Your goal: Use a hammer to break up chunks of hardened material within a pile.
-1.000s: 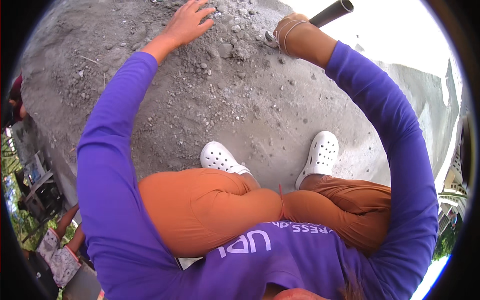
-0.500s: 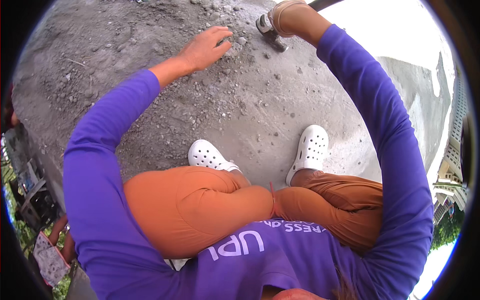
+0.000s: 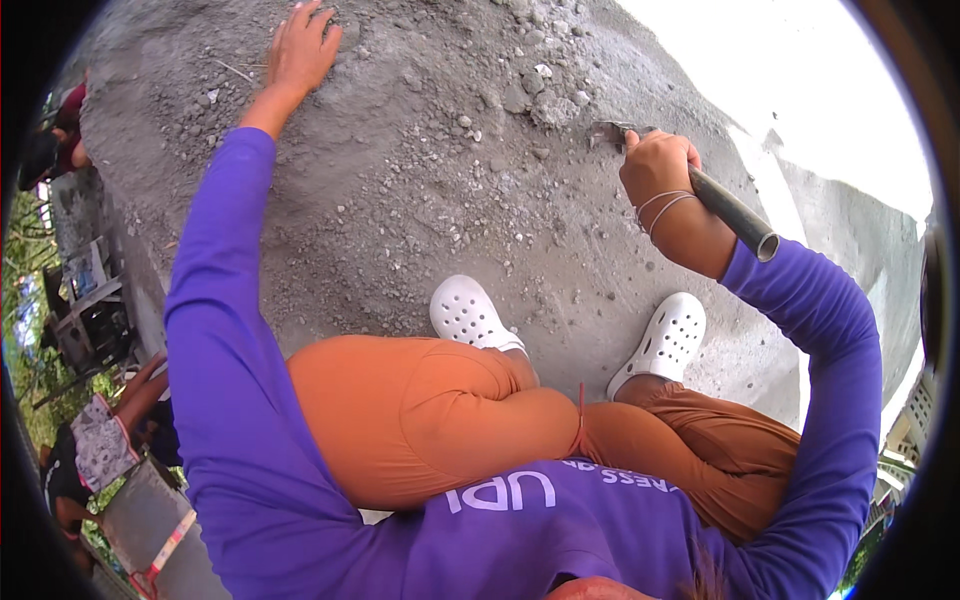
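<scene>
Our right hand point(image 3: 658, 165) is closed around the handle of a tool point(image 3: 735, 212), a dark round pipe-like shaft that runs back past the wrist toward the right rim of the view, its open end showing just above our purple sleeve point(image 3: 820, 330). Thin bangles sit on that wrist. The working end of the tool point(image 3: 606, 133) pokes out ahead of the fingers and meets the grey mound; it looks like a small flat metal blade, though dust covers it and we cannot tell its shape for sure. A few larger stones point(image 3: 548, 105) lie just beside that blade, up the slope.

Our left hand point(image 3: 300, 50) is open, fingers spread, palm down and pressed flat on the gravelly heap point(image 3: 400, 200) far to the left, well apart from the right hand. It holds nothing.

The heap itself is grey sand mixed with pebbles and it fills the upper half of the view. Nearer to us, our two white perforated clogs point(image 3: 465, 312) stand on its lower slope, with our orange trousers point(image 3: 430, 410) folded in a squat behind them. At the left rim, another person's arm point(image 3: 140, 390) and some cluttered gear show beside green plants.
</scene>
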Tool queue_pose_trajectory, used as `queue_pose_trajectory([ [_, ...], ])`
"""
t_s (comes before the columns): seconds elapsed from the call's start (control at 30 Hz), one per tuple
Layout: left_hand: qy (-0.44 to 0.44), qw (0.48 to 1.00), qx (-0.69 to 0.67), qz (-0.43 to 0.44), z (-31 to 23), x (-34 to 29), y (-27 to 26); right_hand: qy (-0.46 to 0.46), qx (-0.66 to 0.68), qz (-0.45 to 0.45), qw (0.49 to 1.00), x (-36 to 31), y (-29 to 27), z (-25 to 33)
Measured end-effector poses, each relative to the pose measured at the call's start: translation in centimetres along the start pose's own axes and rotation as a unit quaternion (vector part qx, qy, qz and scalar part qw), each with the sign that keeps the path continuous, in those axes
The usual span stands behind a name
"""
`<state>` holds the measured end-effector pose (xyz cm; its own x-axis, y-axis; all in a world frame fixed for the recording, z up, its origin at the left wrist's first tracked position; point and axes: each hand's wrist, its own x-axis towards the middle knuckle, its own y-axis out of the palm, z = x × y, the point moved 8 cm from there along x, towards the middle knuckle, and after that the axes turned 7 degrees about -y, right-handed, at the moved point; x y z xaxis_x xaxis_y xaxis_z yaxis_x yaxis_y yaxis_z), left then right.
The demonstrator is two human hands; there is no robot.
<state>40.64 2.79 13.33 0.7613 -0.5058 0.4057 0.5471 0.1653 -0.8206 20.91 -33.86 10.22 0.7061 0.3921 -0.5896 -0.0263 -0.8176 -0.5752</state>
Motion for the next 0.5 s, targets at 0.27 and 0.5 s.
queue_pose_trajectory([
  [0.27, -0.304, 0.896, -0.181, 0.269, -10.4, -1.6, -2.0, 0.023, -0.022, -0.004, 1.000, 0.5, 0.3, 0.9],
  [0.5, -0.202, 0.880, -0.420, 0.096, -13.3, 3.0, -7.1, 0.029, 0.005, -0.002, 1.000, 0.1, 0.3, 0.1],
])
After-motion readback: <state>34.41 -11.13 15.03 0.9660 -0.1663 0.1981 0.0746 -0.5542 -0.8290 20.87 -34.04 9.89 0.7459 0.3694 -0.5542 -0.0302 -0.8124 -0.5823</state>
